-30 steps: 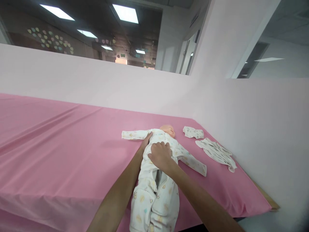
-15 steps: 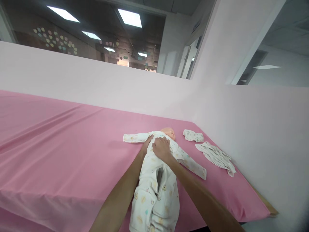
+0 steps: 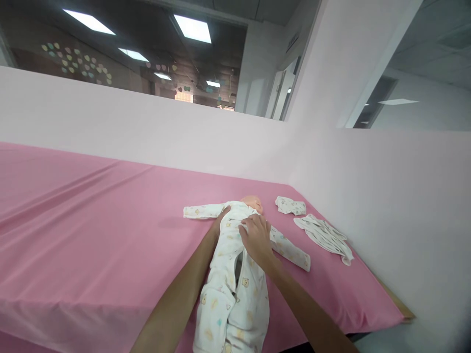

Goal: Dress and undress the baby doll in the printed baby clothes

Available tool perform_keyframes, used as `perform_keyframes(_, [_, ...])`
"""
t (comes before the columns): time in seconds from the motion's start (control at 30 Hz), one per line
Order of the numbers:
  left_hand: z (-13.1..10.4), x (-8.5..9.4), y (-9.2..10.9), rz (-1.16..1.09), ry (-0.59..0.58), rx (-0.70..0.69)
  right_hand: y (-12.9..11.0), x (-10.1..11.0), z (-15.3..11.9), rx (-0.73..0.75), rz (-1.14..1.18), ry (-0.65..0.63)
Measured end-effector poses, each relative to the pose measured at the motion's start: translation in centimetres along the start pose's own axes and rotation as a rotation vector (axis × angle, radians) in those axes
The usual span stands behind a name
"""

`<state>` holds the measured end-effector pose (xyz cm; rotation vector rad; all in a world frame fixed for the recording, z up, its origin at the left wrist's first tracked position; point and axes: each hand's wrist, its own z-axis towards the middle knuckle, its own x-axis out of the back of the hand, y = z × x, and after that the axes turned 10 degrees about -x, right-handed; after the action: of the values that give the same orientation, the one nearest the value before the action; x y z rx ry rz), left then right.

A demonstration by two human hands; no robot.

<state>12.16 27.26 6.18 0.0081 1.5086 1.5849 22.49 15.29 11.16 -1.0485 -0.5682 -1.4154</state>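
Looks like a childcare practice room: dressed doll (image 3: 223,260), pink-covered table (image 3: 110,235), heart decorations (image 3: 69,57).

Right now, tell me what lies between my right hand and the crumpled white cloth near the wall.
In the head view, beside your right hand lies the white printed fabric sleeve, then a bare stretch of pink sheet.

The printed suit (image 3: 228,274) is of soft-looking, matt cloth, and beyond its collar the doll head (image 3: 252,202) seems of smooth plastic. Under the suit, the pink sheet (image 3: 110,240) is smooth fabric with a faint sheen. Right of the suit, the folded cloth (image 3: 290,206) and the wrinkled garment (image 3: 326,237) appear matt. Behind the suit, the wall (image 3: 165,132) looks smooth.
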Motion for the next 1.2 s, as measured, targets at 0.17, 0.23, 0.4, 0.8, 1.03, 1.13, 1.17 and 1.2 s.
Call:
perform_keyframes(0.17, [-2.4,0.3,2.2,0.314,-0.010,0.073,4.8,0.8,-2.2,-0.141,0.061,0.123])
perform_keyframes(0.23, [-4.1,0.6,3.5,0.476,-0.002,0.083,6.9,0.5,-2.4,-0.174,0.106,0.127])
perform_keyframes(0.4, [-7.0,0.5,5.2,0.913,0.080,-0.061,9.0,-0.1,-2.2,-0.187,0.234,0.096])
perform_keyframes(0.8, [-11.5,0.7,5.2,1.418,0.074,-0.362,6.4,0.9,-6.2,-0.115,0.372,0.112])
perform_keyframes(1.03, [-15.0,0.8,3.9,1.619,0.056,-0.183,10.2,-1.1,-7.6,-0.187,0.283,0.016])
perform_keyframes(1.13, [-14.6,0.3,3.8,1.576,0.101,-0.154,10.1,-0.7,-8.2,-0.135,0.250,-0.015])
perform_keyframes(1.17, [-14.5,0.0,3.9,1.558,0.107,-0.158,9.9,-0.5,-8.6,-0.111,0.238,-0.028])
perform_keyframes(1.2, [-14.4,-0.2,4.1,1.541,0.105,-0.169,9.7,-0.2,-9.1,-0.085,0.226,-0.044])
